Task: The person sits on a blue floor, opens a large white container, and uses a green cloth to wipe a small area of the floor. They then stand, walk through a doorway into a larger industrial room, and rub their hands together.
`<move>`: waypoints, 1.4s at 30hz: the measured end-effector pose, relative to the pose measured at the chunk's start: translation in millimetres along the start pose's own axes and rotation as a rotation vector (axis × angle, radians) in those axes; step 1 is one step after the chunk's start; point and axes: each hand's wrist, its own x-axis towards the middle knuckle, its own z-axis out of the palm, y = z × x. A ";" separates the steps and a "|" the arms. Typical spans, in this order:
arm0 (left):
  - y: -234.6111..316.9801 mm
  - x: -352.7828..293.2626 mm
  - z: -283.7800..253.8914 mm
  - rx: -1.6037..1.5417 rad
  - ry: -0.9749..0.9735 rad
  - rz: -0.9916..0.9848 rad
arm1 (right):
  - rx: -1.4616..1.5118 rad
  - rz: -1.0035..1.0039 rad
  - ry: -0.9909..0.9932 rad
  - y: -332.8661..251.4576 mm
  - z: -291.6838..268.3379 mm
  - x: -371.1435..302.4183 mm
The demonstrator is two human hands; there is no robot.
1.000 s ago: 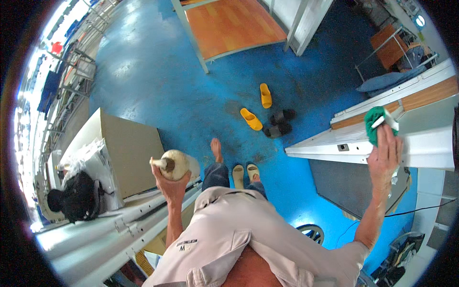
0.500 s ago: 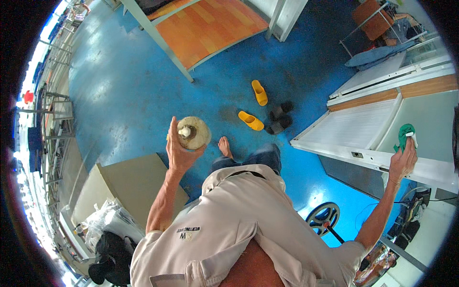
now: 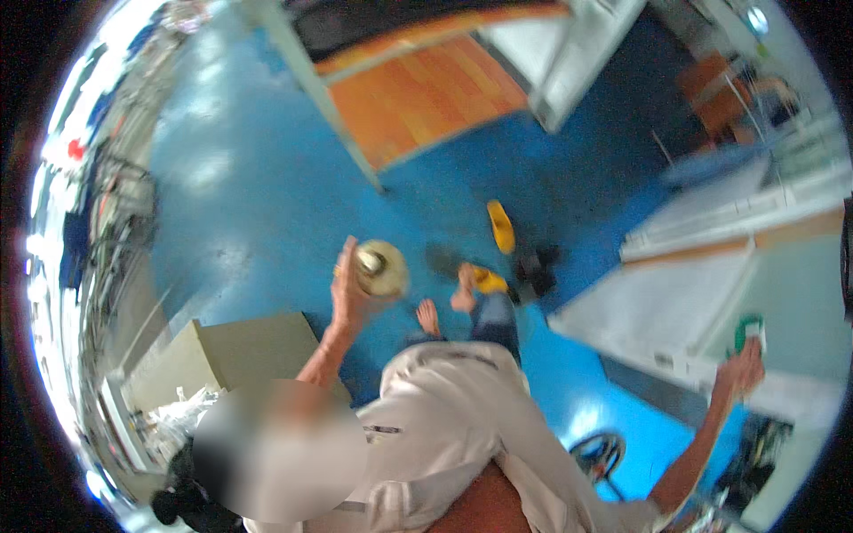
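Note:
My left hand is closed around a round, pale yellowish bottle, seen from above with a whitish nozzle at its top. At the far right, my outstretched right hand grips a green cloth with a white patch at its edge. The cloth overlaps the pale pane of a white-framed door; whether it touches the pane I cannot tell. My bare right foot is beside one yellow slipper, partly covering it. The picture is blurred by motion.
Another yellow slipper and a dark pair lie on the blue floor. Ahead stands a metal-legged frame with an orange wood-patterned shelf. A beige box is at my left, and a black wheel at my right.
My right foot has come forward to the yellow slippers. The view has shifted, so the floor things appear lower. Both hands keep hold of the bottle and the cloth.

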 end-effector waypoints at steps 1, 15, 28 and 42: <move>-3.2 1.6 6.6 -0.030 -0.009 -0.003 | -0.021 -0.060 0.036 24.6 19.5 -3.8; -5.6 0.9 -1.8 0.006 0.062 -0.050 | -0.025 -0.319 0.695 -4.0 -52.0 -1.9; -11.7 -5.4 -3.8 -0.012 -0.009 -0.101 | 0.025 -0.289 0.653 14.1 -9.6 8.5; 12.6 22.3 52.9 0.028 -0.060 -0.068 | 0.037 -0.187 0.472 27.9 31.7 3.9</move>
